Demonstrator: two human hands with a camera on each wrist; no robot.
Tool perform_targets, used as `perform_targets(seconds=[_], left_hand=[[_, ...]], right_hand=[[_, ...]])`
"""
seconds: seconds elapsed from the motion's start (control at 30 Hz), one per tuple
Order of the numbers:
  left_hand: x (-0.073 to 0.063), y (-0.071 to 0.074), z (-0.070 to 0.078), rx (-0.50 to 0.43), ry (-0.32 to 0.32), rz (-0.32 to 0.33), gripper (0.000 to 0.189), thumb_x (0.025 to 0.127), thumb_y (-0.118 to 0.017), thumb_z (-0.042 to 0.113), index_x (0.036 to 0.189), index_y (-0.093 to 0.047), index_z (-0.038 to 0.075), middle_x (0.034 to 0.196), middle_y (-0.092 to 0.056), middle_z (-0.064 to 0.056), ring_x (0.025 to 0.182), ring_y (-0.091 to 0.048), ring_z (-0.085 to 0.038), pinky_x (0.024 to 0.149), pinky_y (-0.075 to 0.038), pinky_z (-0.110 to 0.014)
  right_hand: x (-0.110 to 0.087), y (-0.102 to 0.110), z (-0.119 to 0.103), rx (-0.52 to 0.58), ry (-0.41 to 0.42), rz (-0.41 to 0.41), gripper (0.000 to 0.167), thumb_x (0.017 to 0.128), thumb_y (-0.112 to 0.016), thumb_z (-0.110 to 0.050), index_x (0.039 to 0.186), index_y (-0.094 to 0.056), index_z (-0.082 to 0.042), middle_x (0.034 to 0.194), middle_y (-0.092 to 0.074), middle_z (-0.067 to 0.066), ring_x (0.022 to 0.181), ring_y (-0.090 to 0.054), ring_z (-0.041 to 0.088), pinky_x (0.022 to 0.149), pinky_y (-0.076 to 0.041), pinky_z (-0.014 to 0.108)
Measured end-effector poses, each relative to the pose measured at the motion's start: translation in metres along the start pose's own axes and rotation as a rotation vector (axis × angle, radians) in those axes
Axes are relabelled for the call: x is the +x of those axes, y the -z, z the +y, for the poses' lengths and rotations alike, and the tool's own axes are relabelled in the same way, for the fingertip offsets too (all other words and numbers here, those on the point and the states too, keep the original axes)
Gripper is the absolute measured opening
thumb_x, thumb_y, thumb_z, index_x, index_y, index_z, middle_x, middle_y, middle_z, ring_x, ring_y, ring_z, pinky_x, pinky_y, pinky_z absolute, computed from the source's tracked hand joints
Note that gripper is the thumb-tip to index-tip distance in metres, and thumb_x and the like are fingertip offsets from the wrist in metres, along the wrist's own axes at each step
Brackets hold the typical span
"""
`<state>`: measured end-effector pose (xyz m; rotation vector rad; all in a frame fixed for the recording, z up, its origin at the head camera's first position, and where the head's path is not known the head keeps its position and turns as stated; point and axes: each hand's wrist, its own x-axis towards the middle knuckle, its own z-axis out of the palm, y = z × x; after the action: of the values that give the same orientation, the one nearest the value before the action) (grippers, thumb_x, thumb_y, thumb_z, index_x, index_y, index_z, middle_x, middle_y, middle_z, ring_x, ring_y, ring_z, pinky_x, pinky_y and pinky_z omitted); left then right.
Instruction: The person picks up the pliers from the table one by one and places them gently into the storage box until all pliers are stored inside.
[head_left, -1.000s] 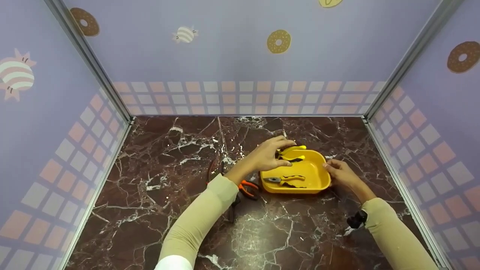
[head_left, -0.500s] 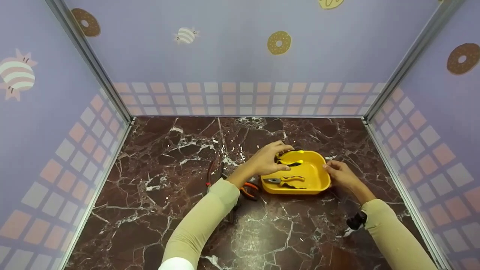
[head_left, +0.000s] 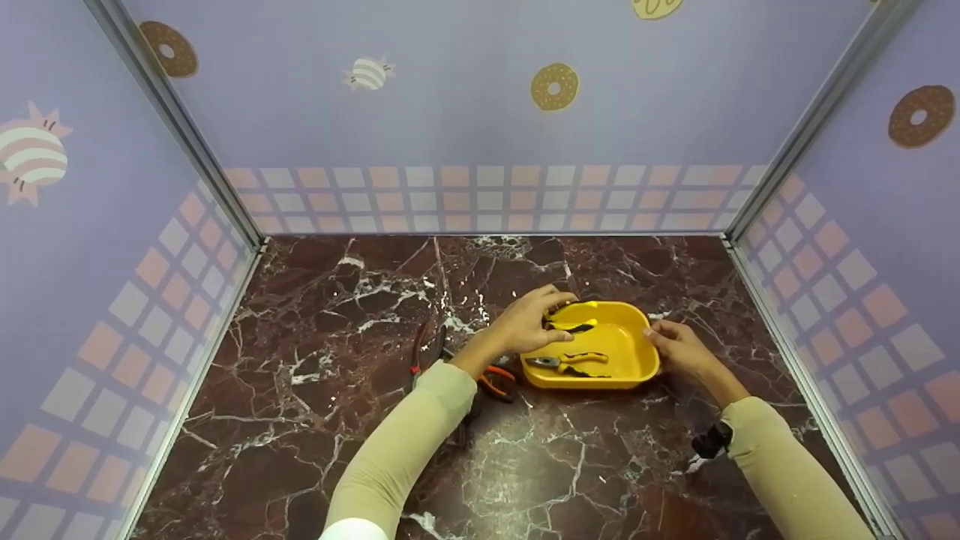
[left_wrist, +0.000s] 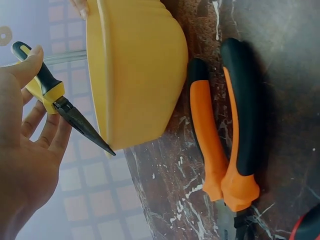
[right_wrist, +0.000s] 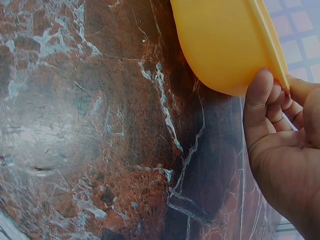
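Observation:
My left hand (head_left: pixel 529 322) holds long-nose pliers (left_wrist: pixel 50 89) with yellow and black handles over the left end of a yellow plastic bin (head_left: pixel 626 345). In the left wrist view their dark pointed jaws slant down by the bin's rim; whether they touch it I cannot tell. My right hand (head_left: pixel 682 349) pinches the bin's right rim between thumb and fingers, as the right wrist view also shows. Another pair of pliers (head_left: pixel 566 362), yellow and black with a grey head, lies on the bin floor.
Orange-and-black handled pliers (left_wrist: pixel 245 120) lie on the dark marbled table (head_left: pixel 315 450), left of the bin. A red-handled tool (head_left: pixel 417 352) lies farther left, partly behind my left forearm. Patterned walls (head_left: pixel 450 112) enclose the back and both sides.
My left hand has shifted slightly left and toward me, with the long-nose pliers lower at the bin's left end. My right hand stays on the rim.

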<state>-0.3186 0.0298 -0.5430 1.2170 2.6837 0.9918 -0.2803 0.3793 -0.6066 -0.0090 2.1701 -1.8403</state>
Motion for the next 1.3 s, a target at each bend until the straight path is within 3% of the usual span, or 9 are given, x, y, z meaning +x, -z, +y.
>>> perform_targets(seconds=[0.17, 0.43, 0.73, 0.97, 1.3], left_hand=[[0.000, -0.001, -0.003, 0.007, 0.014, 0.016, 0.063, 0.094, -0.082, 0.038, 0.151, -0.059, 0.020, 0.118, -0.058, 0.002, 0.095, -0.053, -0.016, 0.084, -0.047, -0.036], [0.003, 0.000, 0.002, -0.023, 0.025, 0.035, 0.064, 0.095, -0.081, 0.039, 0.151, -0.058, 0.019, 0.126, -0.060, 0.001, 0.109, -0.060, -0.016, 0.099, -0.051, -0.037], [0.008, -0.001, 0.009, -0.053, -0.017, 0.049, 0.063, 0.095, -0.081, 0.038, 0.150, -0.059, 0.017, 0.125, -0.060, 0.001, 0.107, -0.059, -0.015, 0.096, -0.051, -0.039], [0.010, -0.005, 0.011, -0.068, -0.008, 0.040, 0.064, 0.096, -0.079, 0.041, 0.152, -0.057, 0.018, 0.133, -0.060, -0.001, 0.120, -0.061, -0.018, 0.105, -0.050, -0.041], [0.007, -0.015, 0.006, -0.074, 0.009, 0.042, 0.064, 0.095, -0.081, 0.038, 0.151, -0.057, 0.020, 0.122, -0.059, 0.002, 0.105, -0.058, -0.014, 0.096, -0.051, -0.037]], right_hand=[[-0.001, -0.001, -0.002, 0.007, 0.000, 0.002, 0.034, 0.112, -0.054, -0.015, 0.117, -0.047, 0.018, 0.081, -0.053, 0.008, 0.063, -0.059, 0.017, 0.052, -0.055, 0.031], [-0.001, 0.000, -0.002, 0.006, -0.016, 0.007, 0.036, 0.112, -0.055, -0.018, 0.118, -0.046, 0.016, 0.080, -0.051, 0.005, 0.063, -0.058, 0.015, 0.053, -0.055, 0.029], [-0.002, 0.000, -0.001, -0.007, -0.011, 0.004, 0.036, 0.112, -0.055, -0.019, 0.118, -0.046, 0.016, 0.080, -0.050, 0.004, 0.062, -0.059, 0.015, 0.053, -0.055, 0.029], [-0.001, 0.000, -0.003, -0.020, -0.015, 0.006, 0.033, 0.112, -0.055, -0.018, 0.117, -0.048, 0.015, 0.081, -0.051, 0.005, 0.063, -0.058, 0.015, 0.053, -0.055, 0.031], [-0.002, -0.001, -0.003, -0.022, -0.001, 0.004, 0.036, 0.112, -0.055, -0.018, 0.118, -0.047, 0.017, 0.080, -0.050, 0.005, 0.062, -0.057, 0.015, 0.053, -0.055, 0.030]])
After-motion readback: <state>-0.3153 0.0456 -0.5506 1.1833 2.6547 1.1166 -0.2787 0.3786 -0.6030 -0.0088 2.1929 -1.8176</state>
